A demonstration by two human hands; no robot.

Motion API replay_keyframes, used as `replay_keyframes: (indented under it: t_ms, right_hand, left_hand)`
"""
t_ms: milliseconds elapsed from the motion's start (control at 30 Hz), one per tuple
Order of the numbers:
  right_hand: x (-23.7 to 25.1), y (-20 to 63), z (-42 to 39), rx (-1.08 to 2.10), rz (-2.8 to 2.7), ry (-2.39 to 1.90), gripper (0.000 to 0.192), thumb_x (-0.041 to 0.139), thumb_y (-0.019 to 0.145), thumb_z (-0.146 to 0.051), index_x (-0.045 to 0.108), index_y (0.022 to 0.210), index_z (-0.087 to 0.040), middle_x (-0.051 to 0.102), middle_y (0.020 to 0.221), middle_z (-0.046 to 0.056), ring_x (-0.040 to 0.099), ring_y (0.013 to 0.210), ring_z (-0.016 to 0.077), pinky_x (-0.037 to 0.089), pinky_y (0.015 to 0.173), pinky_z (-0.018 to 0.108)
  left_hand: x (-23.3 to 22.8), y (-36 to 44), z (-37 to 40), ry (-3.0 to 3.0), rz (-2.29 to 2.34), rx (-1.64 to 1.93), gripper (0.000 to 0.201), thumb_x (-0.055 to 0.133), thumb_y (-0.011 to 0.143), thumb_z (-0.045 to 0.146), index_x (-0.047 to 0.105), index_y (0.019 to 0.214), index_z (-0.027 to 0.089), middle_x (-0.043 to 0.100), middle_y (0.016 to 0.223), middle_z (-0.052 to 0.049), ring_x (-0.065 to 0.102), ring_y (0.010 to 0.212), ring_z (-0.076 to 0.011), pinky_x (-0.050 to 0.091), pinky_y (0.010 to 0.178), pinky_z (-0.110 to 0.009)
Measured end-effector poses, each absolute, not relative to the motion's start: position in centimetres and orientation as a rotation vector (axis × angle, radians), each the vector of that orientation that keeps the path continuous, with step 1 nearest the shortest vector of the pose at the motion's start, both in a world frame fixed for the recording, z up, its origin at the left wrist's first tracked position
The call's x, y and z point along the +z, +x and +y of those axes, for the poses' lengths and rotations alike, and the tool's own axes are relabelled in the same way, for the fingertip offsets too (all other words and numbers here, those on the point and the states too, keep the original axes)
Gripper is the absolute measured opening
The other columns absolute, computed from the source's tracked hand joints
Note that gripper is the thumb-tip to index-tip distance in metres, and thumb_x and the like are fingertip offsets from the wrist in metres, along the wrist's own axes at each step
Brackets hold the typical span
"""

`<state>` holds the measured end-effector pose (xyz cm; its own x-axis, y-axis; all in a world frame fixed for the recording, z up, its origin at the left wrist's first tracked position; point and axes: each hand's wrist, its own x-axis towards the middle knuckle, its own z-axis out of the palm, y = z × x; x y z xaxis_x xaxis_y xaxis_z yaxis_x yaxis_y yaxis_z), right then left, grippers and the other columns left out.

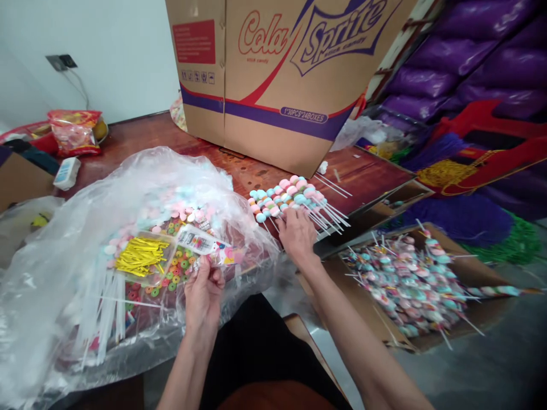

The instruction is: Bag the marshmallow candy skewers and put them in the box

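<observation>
My left hand (205, 282) pinches a small printed clear plastic bag (205, 241) between thumb and fingers, over the plastic-covered side of the table. Under and beside it are a clear tray of yellow twist ties (143, 255), colourful ring-shaped cereal pieces (184, 262) and a bunch of white sticks (109, 307). My right hand (298, 234) is at the front of a pile of marshmallow skewers (284, 196), its fingers curled onto one skewer; the fingertips are partly hidden. The skewers' pink, blue and white pieces lie side by side, white sticks pointing right.
A large cardboard carton (273, 74) stands at the back of the table. On the floor at the right, an open box (354, 296) holds many wrapped skewers. Purple bags (427, 80) are stacked behind. A red candy packet (74, 131) lies at the far left.
</observation>
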<state>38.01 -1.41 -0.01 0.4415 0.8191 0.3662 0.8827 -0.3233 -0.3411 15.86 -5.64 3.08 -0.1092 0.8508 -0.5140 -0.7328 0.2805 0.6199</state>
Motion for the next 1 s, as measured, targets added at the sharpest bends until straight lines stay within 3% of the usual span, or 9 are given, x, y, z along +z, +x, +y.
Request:
replay_keyframes:
  t_ms: [133, 333, 567, 733, 1000]
  right_hand:
    - [-0.4, 38.5, -1.9, -0.079, -1.34, -2.081, 0.021, 0.05, 0.095, -0.02, 0.069, 0.087, -0.015, 0.071, 0.09, 0.012, 0.06, 0.08, 0.0228, 0.037, 0.069, 0.031]
    - [2.3, 35.7, -8.5, 0.309, -1.284, -1.521, 0.017, 0.056, 0.094, -0.027, 0.067, 0.083, -0.02, 0.063, 0.071, 0.0, 0.056, 0.063, 0.015, 0.043, 0.063, 0.026]
    - [3.4, 33.8, -13.4, 0.283, -1.547, -1.326, 0.014, 0.055, 0.097, -0.013, 0.066, 0.092, -0.02, 0.064, 0.079, 0.001, 0.061, 0.071, 0.0131, 0.046, 0.068, 0.024]
    - [3.5, 35.3, -13.9, 0.291, -1.707, -1.361, 0.015, 0.054, 0.098, -0.013, 0.067, 0.096, -0.021, 0.064, 0.082, 0.002, 0.06, 0.074, 0.0136, 0.044, 0.071, 0.024]
    - [3.8, 34.9, -14.2, 0.626, -1.679, -1.387, 0.016, 0.057, 0.097, -0.02, 0.07, 0.086, -0.02, 0.064, 0.076, 0.0, 0.058, 0.068, 0.0126, 0.042, 0.065, 0.024]
  left_hand:
    - [2.8, 15.6, -5.7, 0.093, 1.049, 1.363, 0.024, 0.086, 0.071, 0.023, 0.064, 0.072, 0.013, 0.062, 0.064, 0.001, 0.055, 0.053, -0.0072, 0.044, 0.048, -0.017]
    - [2.4, 14.9, -5.3, 0.094, 1.056, 1.422, 0.022, 0.084, 0.074, 0.025, 0.066, 0.074, 0.013, 0.066, 0.064, 0.0, 0.062, 0.057, -0.0098, 0.047, 0.051, -0.018]
    - [2.1, 14.6, -5.5, 0.111, 1.064, 1.443, 0.022, 0.084, 0.073, 0.026, 0.066, 0.072, 0.014, 0.068, 0.063, -0.001, 0.066, 0.058, -0.0118, 0.048, 0.053, -0.02]
    - [1.8, 14.1, -5.7, 0.203, 1.058, 1.474, 0.029, 0.089, 0.065, 0.03, 0.066, 0.075, 0.015, 0.07, 0.067, 0.001, 0.065, 0.058, -0.011, 0.05, 0.056, -0.021]
    - [1.4, 13.9, -6.4, 0.599, 1.083, 1.473, 0.034, 0.083, 0.07, 0.045, 0.07, 0.08, 0.016, 0.071, 0.078, -0.001, 0.066, 0.071, -0.0134, 0.054, 0.069, -0.026]
